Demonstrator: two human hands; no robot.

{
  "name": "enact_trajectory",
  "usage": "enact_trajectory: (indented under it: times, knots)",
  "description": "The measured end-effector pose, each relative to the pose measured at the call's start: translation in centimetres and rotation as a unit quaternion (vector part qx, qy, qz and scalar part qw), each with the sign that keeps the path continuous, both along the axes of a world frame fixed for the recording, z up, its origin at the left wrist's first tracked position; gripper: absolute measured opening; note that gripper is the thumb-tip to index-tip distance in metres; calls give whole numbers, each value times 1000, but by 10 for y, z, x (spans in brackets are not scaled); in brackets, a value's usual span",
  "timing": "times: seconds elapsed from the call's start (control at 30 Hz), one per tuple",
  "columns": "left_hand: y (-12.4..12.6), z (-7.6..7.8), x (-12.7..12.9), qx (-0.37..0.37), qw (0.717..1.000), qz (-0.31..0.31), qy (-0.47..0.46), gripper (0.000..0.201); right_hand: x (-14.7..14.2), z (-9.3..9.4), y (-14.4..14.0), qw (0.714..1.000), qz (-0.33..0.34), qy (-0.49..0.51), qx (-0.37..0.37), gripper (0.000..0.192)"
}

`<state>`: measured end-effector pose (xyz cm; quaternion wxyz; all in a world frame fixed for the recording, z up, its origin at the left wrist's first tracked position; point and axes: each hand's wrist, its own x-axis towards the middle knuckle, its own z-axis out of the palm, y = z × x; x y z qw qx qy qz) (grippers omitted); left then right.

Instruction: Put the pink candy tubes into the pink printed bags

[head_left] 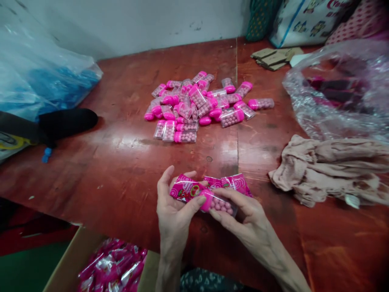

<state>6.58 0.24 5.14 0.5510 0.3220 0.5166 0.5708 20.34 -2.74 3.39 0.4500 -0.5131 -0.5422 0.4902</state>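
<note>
My left hand (pixel 172 211) holds a pink printed sleeve label (pixel 186 190) near the front edge of a red wooden table (pixel 121 162). My right hand (pixel 243 215) grips a clear candy tube (pixel 221 205) with a pink cap, filled with small pink balls, its cap end meeting the sleeve. More pink printed sleeves (pixel 232 182) lie fanned between my fingers. A pile of several identical pink-capped tubes (pixel 200 105) lies farther back in the middle of the table, apart from both hands.
A crumpled beige cloth (pixel 328 170) lies at right, below a clear plastic bag (pixel 337 89). A blue-filled plastic bag (pixel 42 81) and a black object (pixel 67 121) sit at left. A cardboard box of pink wrapped items (pixel 112 267) stands below the table edge. Cardboard scraps (pixel 275 57) rest at the back.
</note>
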Motion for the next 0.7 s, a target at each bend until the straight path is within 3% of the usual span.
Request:
enact_trajectory:
  times: [0.23,0.7]
  knots:
    - [0,-8,11,-107,988,15,-113,22,-10,-2,-3,994,-54,-50,82,32]
    - [-17,-8,29,-112,986,32,-118,12,-24,-8,-12,979,-140,-80,121,31]
